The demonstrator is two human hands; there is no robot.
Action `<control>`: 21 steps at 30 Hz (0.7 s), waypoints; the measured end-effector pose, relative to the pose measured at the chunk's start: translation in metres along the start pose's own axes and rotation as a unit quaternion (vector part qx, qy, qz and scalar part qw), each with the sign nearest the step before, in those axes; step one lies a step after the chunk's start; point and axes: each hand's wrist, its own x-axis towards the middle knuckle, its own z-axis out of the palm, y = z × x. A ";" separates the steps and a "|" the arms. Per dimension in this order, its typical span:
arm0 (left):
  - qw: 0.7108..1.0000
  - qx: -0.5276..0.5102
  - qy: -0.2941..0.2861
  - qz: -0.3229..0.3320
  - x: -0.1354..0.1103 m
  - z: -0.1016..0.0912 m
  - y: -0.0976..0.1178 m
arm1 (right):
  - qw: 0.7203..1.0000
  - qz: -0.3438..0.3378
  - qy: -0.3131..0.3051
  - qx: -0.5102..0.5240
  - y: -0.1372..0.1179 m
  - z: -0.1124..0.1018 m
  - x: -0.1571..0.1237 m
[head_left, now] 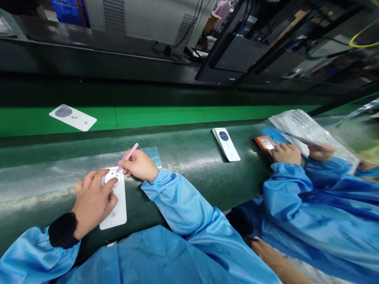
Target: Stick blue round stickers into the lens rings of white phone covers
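Note:
A white phone back cover [119, 205] with a round camera ring lies on the bench in front of me. My left hand [94, 195] grips it from above, fingers across its upper left and thumb by its right edge, hiding part of it. My right hand [141, 165] is closed on a pair of pink tweezers [132, 151], whose tip points down at the camera ring. A small blue-green piece [117, 176] shows at the ring beside the tip. Partly under my right hand lies a clear sheet with rows of blue stickers [152, 156].
Another white cover [73, 117] lies on the green strip at the back left. A small stack of white covers [227, 146] sits right of centre. At the right, a co-worker's hands [286, 154] handle an orange item [264, 143] near plastic bags [308, 128].

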 end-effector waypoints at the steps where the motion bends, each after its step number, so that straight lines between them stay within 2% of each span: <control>1: 1.000 -0.004 -0.010 -0.008 0.000 0.001 0.000 | 1.000 -0.001 -0.001 0.003 0.000 0.000 0.000; 8: 0.993 -0.027 -0.087 -0.070 0.007 -0.003 0.001 | 1.000 -0.004 -0.007 0.030 0.006 0.001 0.004; 11: 0.987 -0.032 -0.131 -0.085 0.014 -0.009 0.004 | 0.994 0.013 -0.020 0.109 0.010 -0.002 0.008; 15: 0.975 -0.045 -0.200 -0.089 0.024 -0.025 0.012 | 0.972 0.035 -0.043 0.228 0.018 -0.012 0.016; 18: 0.950 -0.100 -0.284 -0.080 0.031 -0.041 0.023 | 0.962 0.030 -0.057 0.264 0.026 -0.018 0.021; 21: 0.919 -0.129 -0.359 -0.102 0.035 -0.051 0.035 | 0.957 0.018 -0.065 0.281 0.034 -0.020 0.025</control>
